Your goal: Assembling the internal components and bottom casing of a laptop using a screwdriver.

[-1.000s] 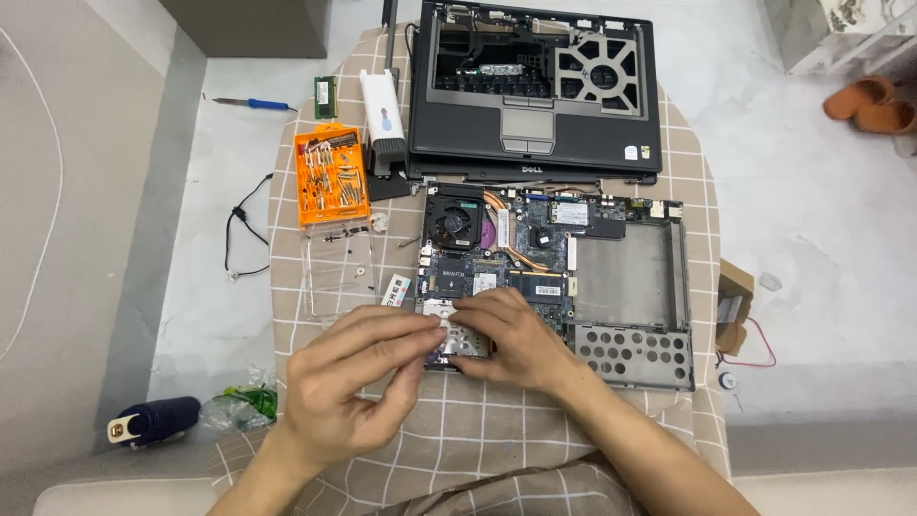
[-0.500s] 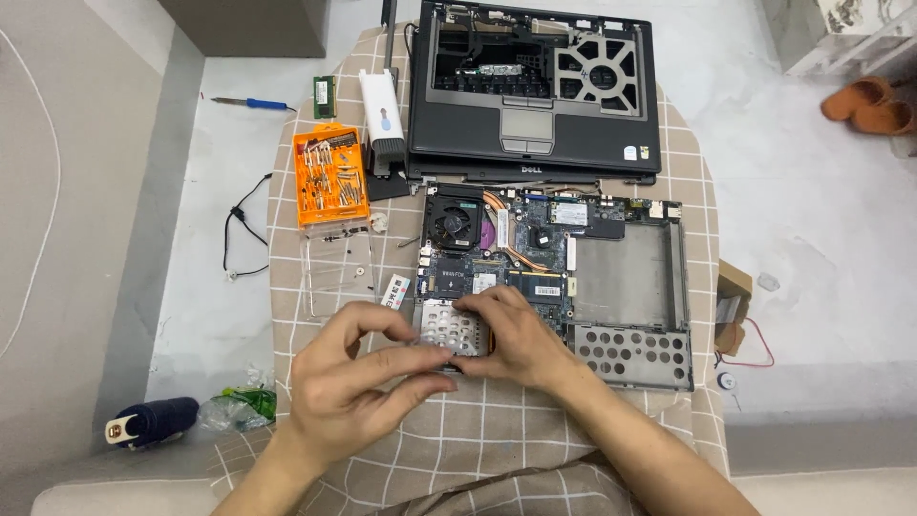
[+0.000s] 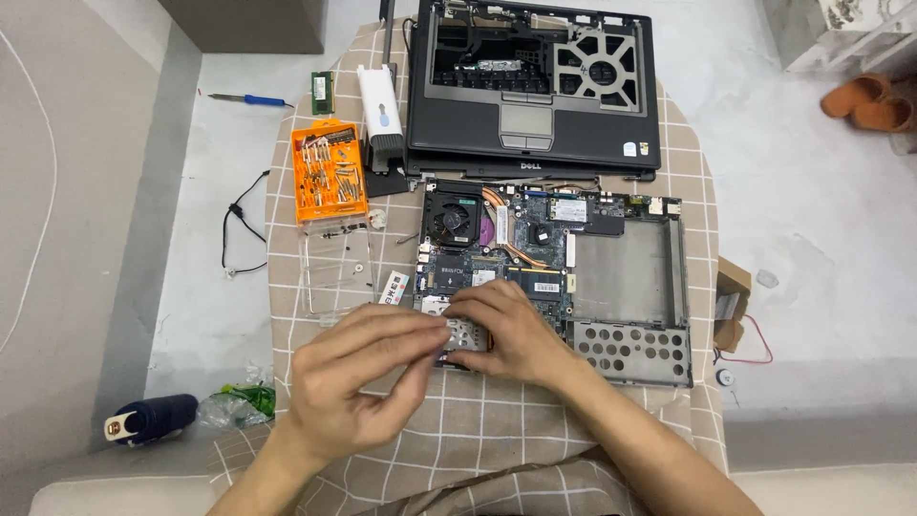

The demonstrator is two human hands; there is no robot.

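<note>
An opened laptop base [image 3: 626, 277] lies on a checked cloth, its green motherboard [image 3: 516, 253] and black fan [image 3: 454, 218] exposed. At its front left corner sits a small perforated metal bracket [image 3: 465, 334]. My right hand [image 3: 511, 330] grips this bracket from the right, fingers curled over it. My left hand [image 3: 368, 382] reaches in from the left, with its fingertips pinched on the bracket's left edge. Most of the bracket is hidden under my fingers.
The detached grey palmrest cover [image 3: 530, 96] lies behind the base. To the left are an orange screwdriver bit set [image 3: 328, 172], its clear lid [image 3: 336, 272], a white device [image 3: 379, 115] and a memory stick [image 3: 323, 86]. A blue screwdriver [image 3: 244, 98] and black cable [image 3: 239, 229] lie on the floor.
My left fingers have stretched a little further right onto the bracket. My right hand stays on the same corner.
</note>
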